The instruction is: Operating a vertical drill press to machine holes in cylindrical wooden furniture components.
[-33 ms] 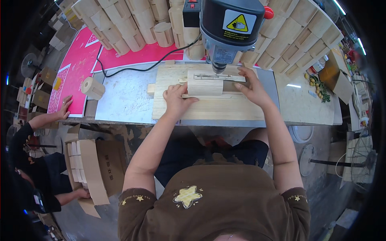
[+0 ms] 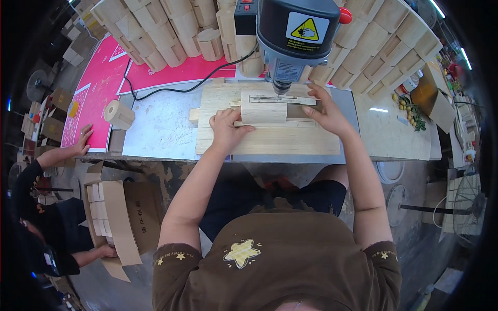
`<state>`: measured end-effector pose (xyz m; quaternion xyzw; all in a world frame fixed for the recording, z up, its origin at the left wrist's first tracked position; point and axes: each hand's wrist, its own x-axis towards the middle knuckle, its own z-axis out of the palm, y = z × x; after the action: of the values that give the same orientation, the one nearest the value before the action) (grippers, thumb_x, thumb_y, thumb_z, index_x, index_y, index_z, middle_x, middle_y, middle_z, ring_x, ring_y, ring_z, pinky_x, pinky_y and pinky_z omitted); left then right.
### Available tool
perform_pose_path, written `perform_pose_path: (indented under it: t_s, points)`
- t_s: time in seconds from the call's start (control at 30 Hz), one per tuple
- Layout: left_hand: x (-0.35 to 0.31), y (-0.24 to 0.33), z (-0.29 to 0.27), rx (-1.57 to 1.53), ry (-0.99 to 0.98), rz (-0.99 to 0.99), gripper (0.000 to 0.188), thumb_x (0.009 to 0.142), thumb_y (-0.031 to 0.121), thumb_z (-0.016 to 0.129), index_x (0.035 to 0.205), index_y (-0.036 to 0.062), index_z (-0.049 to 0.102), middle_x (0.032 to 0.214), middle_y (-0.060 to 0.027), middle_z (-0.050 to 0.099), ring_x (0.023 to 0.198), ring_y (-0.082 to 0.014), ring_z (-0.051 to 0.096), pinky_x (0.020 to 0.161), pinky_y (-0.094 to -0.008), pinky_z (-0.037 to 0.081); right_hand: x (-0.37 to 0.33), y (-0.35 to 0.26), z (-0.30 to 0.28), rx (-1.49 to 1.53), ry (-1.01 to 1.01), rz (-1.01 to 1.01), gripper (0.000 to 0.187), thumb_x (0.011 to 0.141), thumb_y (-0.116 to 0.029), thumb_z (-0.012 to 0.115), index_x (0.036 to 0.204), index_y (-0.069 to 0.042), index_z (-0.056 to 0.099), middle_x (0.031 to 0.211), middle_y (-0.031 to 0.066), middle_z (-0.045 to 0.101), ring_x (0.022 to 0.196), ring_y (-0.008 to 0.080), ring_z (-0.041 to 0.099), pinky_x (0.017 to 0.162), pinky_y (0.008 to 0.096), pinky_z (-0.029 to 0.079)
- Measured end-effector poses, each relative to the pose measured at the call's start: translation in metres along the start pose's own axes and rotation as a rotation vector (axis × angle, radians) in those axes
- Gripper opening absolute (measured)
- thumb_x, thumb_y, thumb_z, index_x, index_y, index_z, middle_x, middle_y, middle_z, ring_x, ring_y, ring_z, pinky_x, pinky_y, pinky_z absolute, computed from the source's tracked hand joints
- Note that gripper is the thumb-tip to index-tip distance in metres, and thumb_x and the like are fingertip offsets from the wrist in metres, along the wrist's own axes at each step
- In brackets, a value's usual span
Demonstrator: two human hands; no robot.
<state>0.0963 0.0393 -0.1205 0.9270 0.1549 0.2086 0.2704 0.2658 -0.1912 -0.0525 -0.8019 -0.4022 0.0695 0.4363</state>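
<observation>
Left of both hands is a slotted wooden cylinder. The left hand, thumb and fingers spread, touches the pale wooden block, lying between the hands below the drill press. The right hand curves beside it; whether pinching, I cannot tell.

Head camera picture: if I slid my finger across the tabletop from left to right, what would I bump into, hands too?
Another person's hand → short wooden cylinder → left hand → pale wooden piece → right hand → leafy bunch of small round things → brown cardboard box.
</observation>
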Motion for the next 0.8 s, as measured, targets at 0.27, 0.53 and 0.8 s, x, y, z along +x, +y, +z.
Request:
perform_pose_path:
  t_s: [0.27, 0.53, 0.8]
  points:
    - [0.005, -0.005, -0.003, 0.009, -0.040, 0.082, 0.054, 0.061, 0.033, 0.077, 0.111, 0.0186, 0.061, 0.079, 0.0020, 0.053, 0.084, -0.0185, 0.049, 0.084, -0.0379, 0.026, 0.089, -0.105, -0.089, 0.297, 0.376, -0.145, 0.038, 0.092, -0.033, 0.047, 0.117, -0.004, 0.050, 0.099, 0.0120, 0.057, 0.094, 0.0169, 0.053, 0.080, 0.0309, 0.043]
    - [0.002, -0.004, -0.002, -0.009, 0.029, 0.120, 0.036, 0.061, 0.029, 0.077, 0.092, 0.0144, 0.064, 0.074, 0.0004, 0.051, 0.080, -0.0199, 0.050, 0.080, -0.0365, 0.030, 0.063, -0.153, -0.087, -0.470, 0.468, -0.199, 0.029, 0.087, -0.028, 0.050, 0.085, -0.001, 0.060, 0.074, 0.0191, 0.059, 0.069, 0.0323, 0.058, 0.063, 0.0385, 0.045]
    - [0.005, -0.001, -0.004, -0.020, 0.033, 0.136, 0.034, 0.061, 0.028, 0.077, 0.088, 0.0129, 0.065, 0.073, -0.0004, 0.051, 0.078, -0.0208, 0.050, 0.077, -0.0364, 0.031, -0.027, -0.113, -0.024, -0.414, 0.470, -0.273, 0.003, 0.079, -0.009, 0.059, 0.080, -0.006, 0.061, 0.066, 0.0055, 0.057, 0.063, 0.0211, 0.058, 0.067, 0.0339, 0.041]
